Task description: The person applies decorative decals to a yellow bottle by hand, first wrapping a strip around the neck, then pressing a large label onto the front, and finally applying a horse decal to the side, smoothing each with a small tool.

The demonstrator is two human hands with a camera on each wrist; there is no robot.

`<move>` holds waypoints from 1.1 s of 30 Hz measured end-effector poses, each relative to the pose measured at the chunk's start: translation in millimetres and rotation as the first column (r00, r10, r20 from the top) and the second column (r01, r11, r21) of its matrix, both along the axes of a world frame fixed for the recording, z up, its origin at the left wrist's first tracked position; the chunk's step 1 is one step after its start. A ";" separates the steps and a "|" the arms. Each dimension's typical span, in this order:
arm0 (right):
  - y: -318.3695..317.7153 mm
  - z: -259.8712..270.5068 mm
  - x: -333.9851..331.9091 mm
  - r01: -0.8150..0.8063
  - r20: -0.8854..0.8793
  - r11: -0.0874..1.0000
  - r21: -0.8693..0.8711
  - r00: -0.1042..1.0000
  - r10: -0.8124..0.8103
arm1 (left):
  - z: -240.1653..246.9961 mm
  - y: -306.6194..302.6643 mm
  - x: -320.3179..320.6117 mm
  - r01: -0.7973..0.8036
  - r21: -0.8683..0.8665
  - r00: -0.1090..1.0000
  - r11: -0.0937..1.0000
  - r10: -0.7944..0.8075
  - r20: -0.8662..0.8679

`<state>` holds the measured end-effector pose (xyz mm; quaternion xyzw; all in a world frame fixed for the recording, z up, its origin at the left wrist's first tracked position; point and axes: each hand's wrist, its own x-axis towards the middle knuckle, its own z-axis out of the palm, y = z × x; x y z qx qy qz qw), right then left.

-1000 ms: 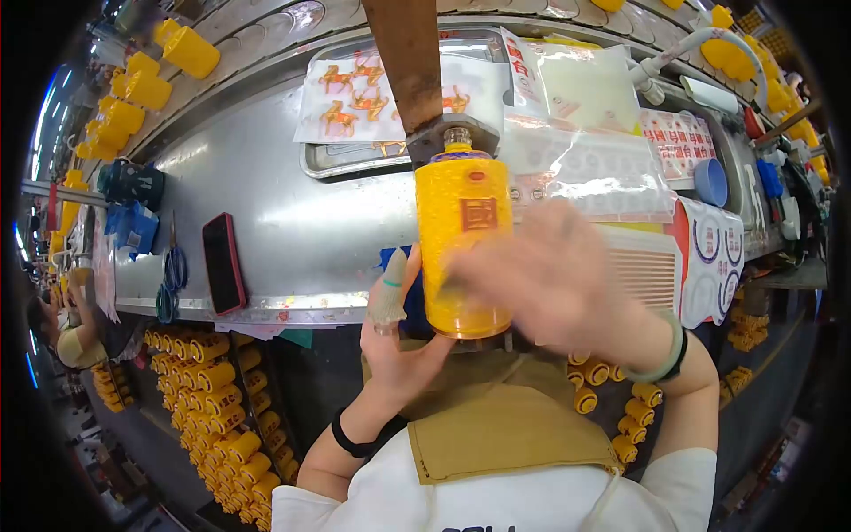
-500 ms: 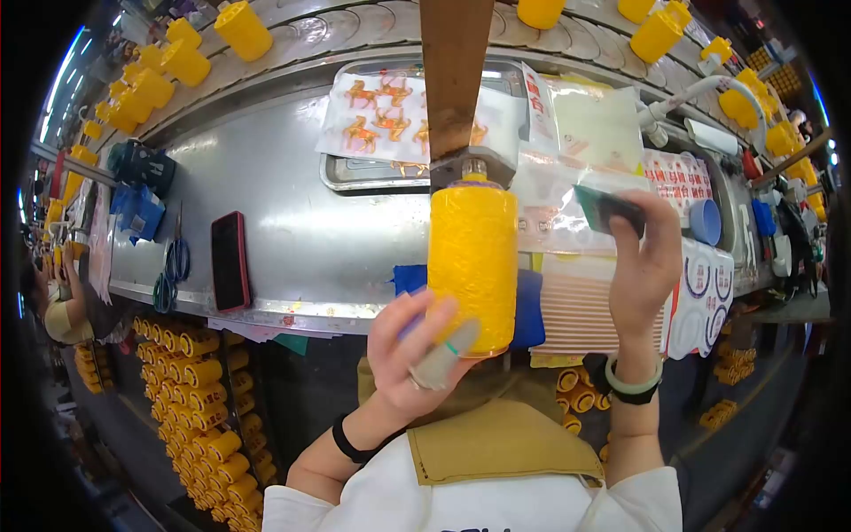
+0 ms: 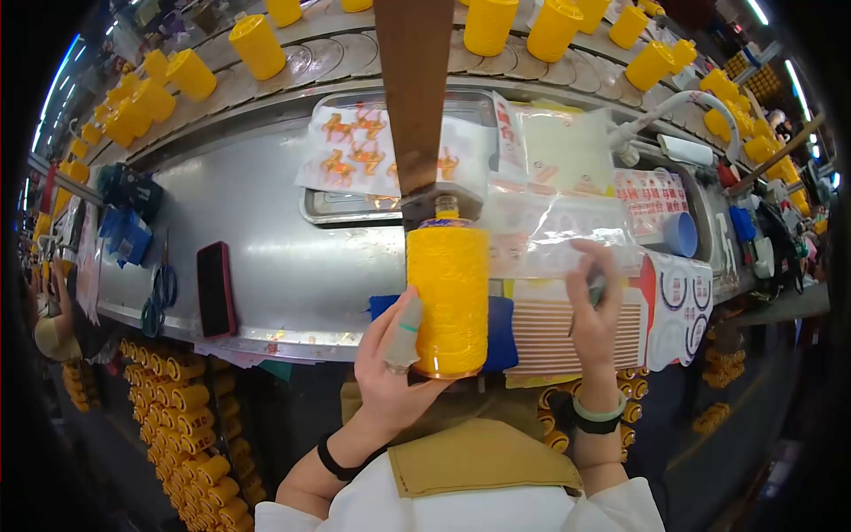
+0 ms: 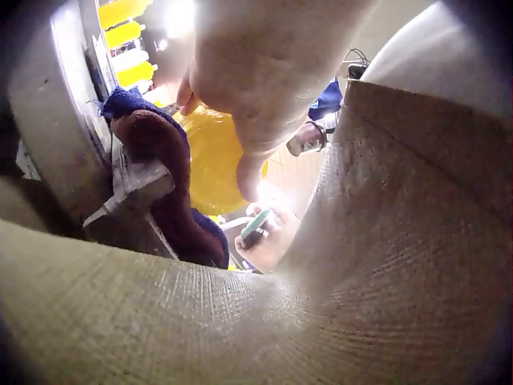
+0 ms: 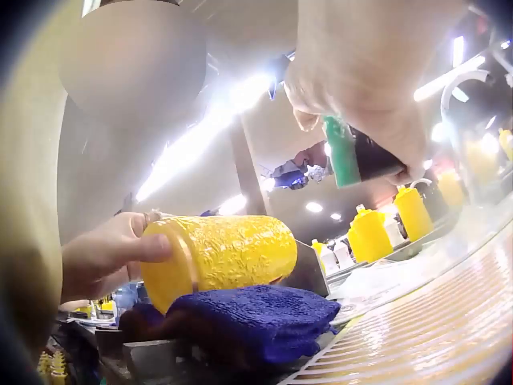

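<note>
A yellow textured bottle lies on a blue cloth, its clear neck toward a brown upright post. My left hand grips the bottle's base end, thumb and fingers around it; finger covers show on that hand. In the right wrist view the same left hand holds the base of the bottle over the blue cloth. To the bottle's right, my right hand pinches a small green and black scraper, raised and apart from the bottle.
A tray bears a sheet of orange horse figures. Clear film and printed sheets lie at the right beside a blue cup. A phone and scissors are at the left. Yellow bottles stand on the far conveyor.
The bottle has turned, so its red square mark no longer shows. My right hand has left the bottle and moved right with the scraper. My left hand has shifted its grip at the base.
</note>
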<state>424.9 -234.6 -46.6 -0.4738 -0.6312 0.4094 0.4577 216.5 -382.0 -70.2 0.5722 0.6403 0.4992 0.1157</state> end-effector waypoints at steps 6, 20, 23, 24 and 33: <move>57.0 6.6 -31.1 -0.313 0.395 0.940 0.136 0.887 0.238 | -2.1 2.3 -12.6 0.065 -0.008 0.997 0.998 -0.066 -0.035; 243.9 -50.9 -137.5 -0.731 0.956 0.659 0.180 0.288 0.059 | -9.8 3.4 -28.0 0.135 0.017 0.991 0.991 -0.135 -0.005; 276.5 -65.7 -158.1 -0.506 0.896 0.862 0.018 0.391 0.211 | -8.6 4.9 -30.9 0.154 0.006 0.987 0.988 -0.154 0.051; 289.0 -71.3 -163.6 -0.506 0.896 0.862 0.016 0.390 0.212 | -8.2 5.3 -31.7 0.160 0.007 0.986 0.987 -0.160 0.053; 327.4 -114.1 -174.8 -0.524 0.840 0.850 -0.055 0.435 0.323 | -10.4 5.3 -30.7 0.158 0.020 0.987 0.987 -0.159 0.033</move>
